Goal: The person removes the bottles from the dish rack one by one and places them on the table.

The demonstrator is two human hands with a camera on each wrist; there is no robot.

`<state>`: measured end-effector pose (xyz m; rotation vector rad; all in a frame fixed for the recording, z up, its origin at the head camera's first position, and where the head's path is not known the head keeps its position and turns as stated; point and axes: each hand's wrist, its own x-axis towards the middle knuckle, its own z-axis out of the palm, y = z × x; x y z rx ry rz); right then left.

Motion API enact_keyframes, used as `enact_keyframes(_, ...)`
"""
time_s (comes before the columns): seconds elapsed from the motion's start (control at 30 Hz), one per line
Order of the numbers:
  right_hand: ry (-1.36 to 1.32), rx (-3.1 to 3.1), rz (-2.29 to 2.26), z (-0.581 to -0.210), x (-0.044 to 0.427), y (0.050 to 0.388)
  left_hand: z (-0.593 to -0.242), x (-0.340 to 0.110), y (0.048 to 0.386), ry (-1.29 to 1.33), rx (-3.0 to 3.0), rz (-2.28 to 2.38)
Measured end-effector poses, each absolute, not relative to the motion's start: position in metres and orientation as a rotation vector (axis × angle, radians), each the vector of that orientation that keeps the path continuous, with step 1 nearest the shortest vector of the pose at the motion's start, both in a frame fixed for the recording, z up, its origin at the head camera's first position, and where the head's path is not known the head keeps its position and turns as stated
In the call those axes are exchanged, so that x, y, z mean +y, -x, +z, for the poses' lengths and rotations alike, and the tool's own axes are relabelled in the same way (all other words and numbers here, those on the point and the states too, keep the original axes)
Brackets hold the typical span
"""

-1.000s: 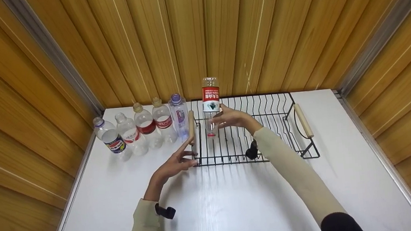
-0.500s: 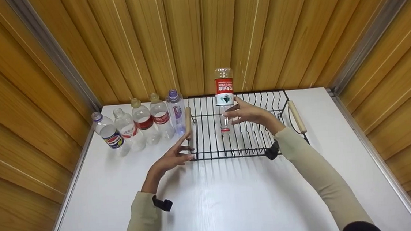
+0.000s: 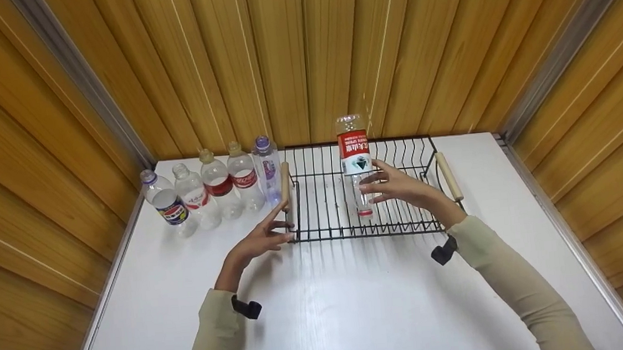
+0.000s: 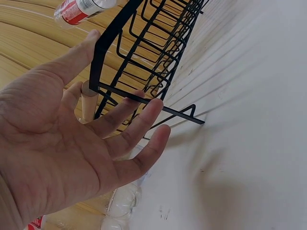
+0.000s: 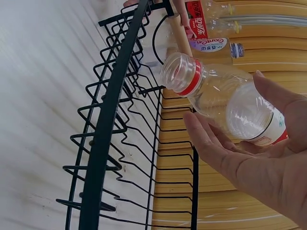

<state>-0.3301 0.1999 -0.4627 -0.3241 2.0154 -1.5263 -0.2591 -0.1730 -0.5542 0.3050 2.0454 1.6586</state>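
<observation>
My right hand (image 3: 401,186) grips a clear plastic bottle (image 3: 355,152) with a red-and-white label, upside down over the middle of the wire dish rack (image 3: 322,235). In the right wrist view, the bottle's uncapped mouth and red neck ring (image 5: 193,79) point towards the rack, with thumb and fingers on either side of the body. My left hand (image 3: 253,245) rests against the rack's left end, one finger reaching to its wooden handle (image 3: 285,185). From the left wrist view, its fingers (image 4: 136,132) look loosely extended beside the black frame, not wrapped round it.
Left of the rack, several uncapped bottles stand in a row, from a blue-labelled one (image 3: 169,205) to a purple-tinted one (image 3: 268,170). A second wooden handle (image 3: 449,175) is at the rack's right end. Wood-look panels (image 3: 330,56) enclose the white table (image 3: 323,319).
My right hand has carried the inverted bottle to the right across the rack, lowering it slightly in the last half second. My left hand has stayed at the rack's left end.
</observation>
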Motion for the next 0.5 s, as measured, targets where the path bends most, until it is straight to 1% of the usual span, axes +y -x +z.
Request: enact_keyframes(0.5,0.401,2.074,-1.586,-0.471,0.207,0.318,-0.557,-0.174,0.26,-0.303,2.03,1.662)
